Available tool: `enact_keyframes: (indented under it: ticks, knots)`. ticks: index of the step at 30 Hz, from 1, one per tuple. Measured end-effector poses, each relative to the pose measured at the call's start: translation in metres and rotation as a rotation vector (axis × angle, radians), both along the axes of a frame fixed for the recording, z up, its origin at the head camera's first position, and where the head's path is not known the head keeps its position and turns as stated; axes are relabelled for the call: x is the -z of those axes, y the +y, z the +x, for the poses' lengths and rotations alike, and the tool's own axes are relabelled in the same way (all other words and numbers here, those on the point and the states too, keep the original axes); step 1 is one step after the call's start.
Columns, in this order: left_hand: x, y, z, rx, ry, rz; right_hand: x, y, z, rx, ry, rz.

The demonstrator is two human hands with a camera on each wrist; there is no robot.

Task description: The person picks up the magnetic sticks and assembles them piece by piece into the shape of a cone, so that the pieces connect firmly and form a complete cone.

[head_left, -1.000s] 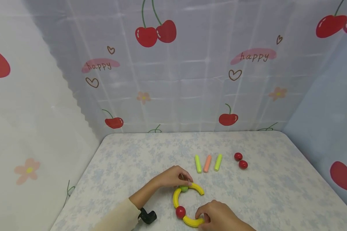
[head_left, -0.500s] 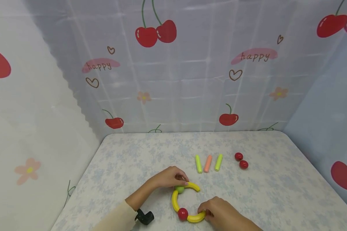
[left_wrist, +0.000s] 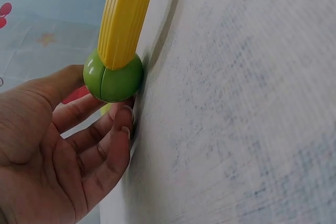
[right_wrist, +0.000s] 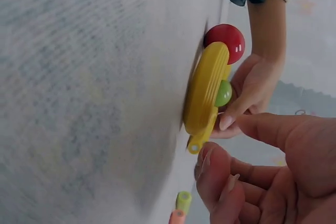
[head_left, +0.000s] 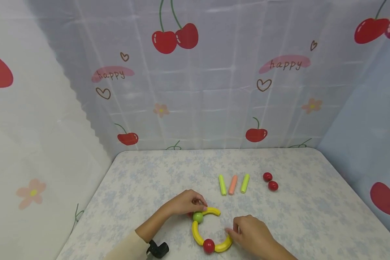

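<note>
Three yellow curved sticks and two balls form an open ring on the table. My left hand [head_left: 186, 202] pinches the far yellow curved stick [head_left: 212, 211] beside the green ball [head_left: 198, 217]; in the left wrist view this ball [left_wrist: 113, 80] sits between thumb and fingers. Something red shows under that hand, mostly hidden. Another curved stick [head_left: 196, 233] runs from near the green ball to the red ball [head_left: 209, 246]. By the free end of the near curved stick [head_left: 223, 246] is my right hand [head_left: 251, 233], its thumb and fingertips parted in the right wrist view.
Farther back lie two yellow-green straight sticks [head_left: 222, 185] [head_left: 245, 183] with an orange one [head_left: 233, 185] between them. Right of them are two loose red balls [head_left: 268, 176] [head_left: 273, 186]. A cherry-print curtain [head_left: 195, 90] stands behind the table.
The ring's far end has shifted left with my left hand. The near red ball has moved right, and the near curved stick has swung upward at its right end. My right fingers have parted from it.
</note>
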State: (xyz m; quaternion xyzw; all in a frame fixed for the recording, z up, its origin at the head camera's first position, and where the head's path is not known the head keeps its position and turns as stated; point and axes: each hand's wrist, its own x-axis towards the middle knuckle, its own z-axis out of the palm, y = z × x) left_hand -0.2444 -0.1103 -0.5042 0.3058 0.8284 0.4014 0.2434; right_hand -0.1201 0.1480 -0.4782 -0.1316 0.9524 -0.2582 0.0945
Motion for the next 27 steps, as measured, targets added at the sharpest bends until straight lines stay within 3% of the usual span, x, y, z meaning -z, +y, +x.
enact_keyframes:
  ticks: [5, 13, 27]
  knots:
    - [0.001, 0.005, -0.002, 0.012, 0.028, -0.007, 0.000, -0.001, 0.003, 0.042, -0.089, 0.071]
    - [0.000, 0.011, 0.001, 0.032, 0.077, -0.034, 0.004, -0.002, 0.001, -0.007, -0.157, -0.013]
    - [0.000, 0.006, 0.011, -0.057, 0.006, 0.007, 0.008, 0.004, -0.017, -0.043, -0.106, -0.029]
